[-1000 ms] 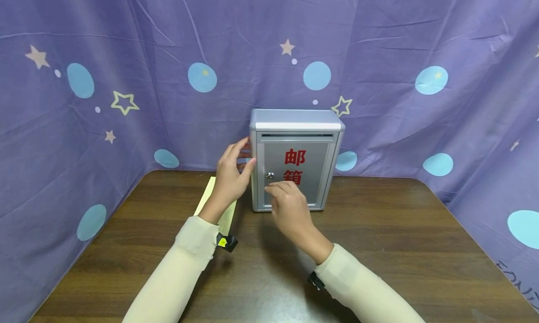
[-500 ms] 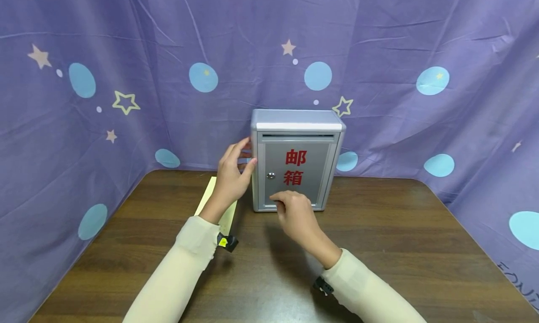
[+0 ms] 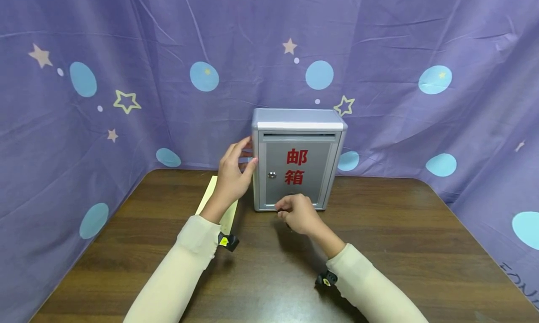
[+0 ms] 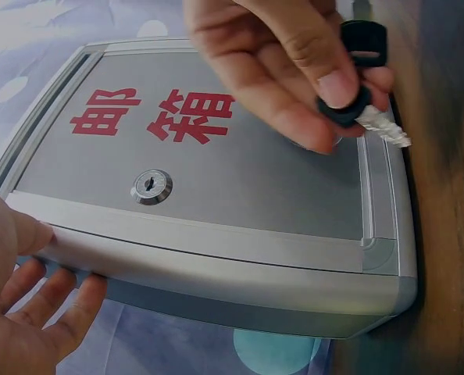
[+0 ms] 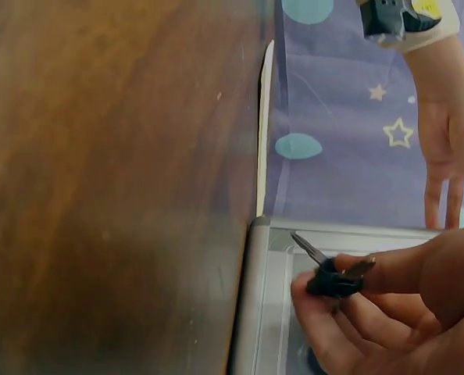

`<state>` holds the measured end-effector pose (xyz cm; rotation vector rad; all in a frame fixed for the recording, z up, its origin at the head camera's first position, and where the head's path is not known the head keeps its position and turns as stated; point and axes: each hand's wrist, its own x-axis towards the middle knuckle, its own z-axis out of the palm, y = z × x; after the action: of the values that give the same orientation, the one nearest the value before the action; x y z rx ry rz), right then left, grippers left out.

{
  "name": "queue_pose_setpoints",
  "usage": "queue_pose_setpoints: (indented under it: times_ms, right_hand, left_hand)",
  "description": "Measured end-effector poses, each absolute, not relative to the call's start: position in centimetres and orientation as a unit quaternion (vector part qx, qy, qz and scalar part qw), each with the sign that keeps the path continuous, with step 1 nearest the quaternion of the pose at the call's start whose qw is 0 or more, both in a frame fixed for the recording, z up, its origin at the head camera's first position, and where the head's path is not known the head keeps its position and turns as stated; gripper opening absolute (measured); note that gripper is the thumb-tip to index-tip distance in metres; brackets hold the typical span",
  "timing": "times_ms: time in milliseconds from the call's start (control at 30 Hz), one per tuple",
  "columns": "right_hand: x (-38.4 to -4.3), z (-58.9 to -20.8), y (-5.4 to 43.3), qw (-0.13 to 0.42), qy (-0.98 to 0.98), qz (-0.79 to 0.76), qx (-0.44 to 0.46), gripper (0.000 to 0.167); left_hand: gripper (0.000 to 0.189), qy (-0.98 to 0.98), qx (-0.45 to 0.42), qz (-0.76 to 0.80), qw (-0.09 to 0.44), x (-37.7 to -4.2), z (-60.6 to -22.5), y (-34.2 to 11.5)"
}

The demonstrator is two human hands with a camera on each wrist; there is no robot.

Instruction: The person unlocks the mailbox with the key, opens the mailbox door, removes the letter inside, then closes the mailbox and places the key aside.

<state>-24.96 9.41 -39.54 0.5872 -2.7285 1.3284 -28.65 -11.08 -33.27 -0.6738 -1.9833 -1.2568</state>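
Note:
A grey metal mailbox (image 3: 301,126) with red characters stands upright on the table, its door flush with the frame. Its round lock (image 4: 151,187) shows a bare keyhole. My left hand (image 3: 233,175) rests at the box's left side, thumb at the front edge, fingers extended along the side wall. In front of the door's lower part, my right hand (image 3: 300,214) pinches a black-headed key (image 4: 382,126) between thumb and fingers. A second black key head (image 4: 365,41) hangs beside it in the left wrist view. The right wrist view shows the key blade (image 5: 308,248) sticking out past the fingertips.
A pale yellow paper strip (image 3: 228,220) lies on the wooden table (image 3: 400,248) under my left forearm. A purple curtain (image 3: 252,42) with stars and blue dots hangs close behind the mailbox and along both sides.
My right hand, with the keys, has moved down and slightly right, away from the lock, uncovering the lower red character. The left hand has stayed at the mailbox's side.

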Motion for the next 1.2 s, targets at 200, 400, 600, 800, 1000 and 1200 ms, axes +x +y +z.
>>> queue_pose_setpoints:
  times_ms: [200, 400, 600, 800, 1000, 1200]
  right_hand:
    - [-25.6, -40.1, 9.7, -0.038, -0.868, 0.460, 0.182, 0.010]
    - [-25.8, -40.5, 9.7, -0.069, -0.870, 0.457, 0.173, 0.011]
    - [-25.9, -40.5, 9.8, -0.063, -0.882, 0.432, 0.176, 0.011]
    - [-26.2, -40.4, 9.9, -0.049, -0.905, 0.385, 0.175, 0.010]
    - [-26.6, -40.3, 10.0, -0.062, -0.915, 0.361, 0.170, 0.006]
    - [-26.5, -40.0, 10.0, -0.059, -0.920, 0.344, 0.179, 0.002]
  left_hand:
    - [0.052, -0.764, -0.256, -0.486, 0.339, -28.6, -33.3, -11.1]
    - [0.052, -0.762, -0.258, -0.486, 0.340, -28.6, -33.3, -11.1]
    - [0.052, -0.761, -0.258, -0.487, 0.341, -28.6, -33.2, -11.0]
    - [0.052, -0.765, -0.256, -0.485, 0.338, -28.6, -33.2, -11.1]
    - [0.051, -0.765, -0.254, -0.489, 0.334, -28.5, -33.1, -11.1]
    - [0.052, -0.763, -0.258, -0.489, 0.335, -28.6, -33.2, -11.1]
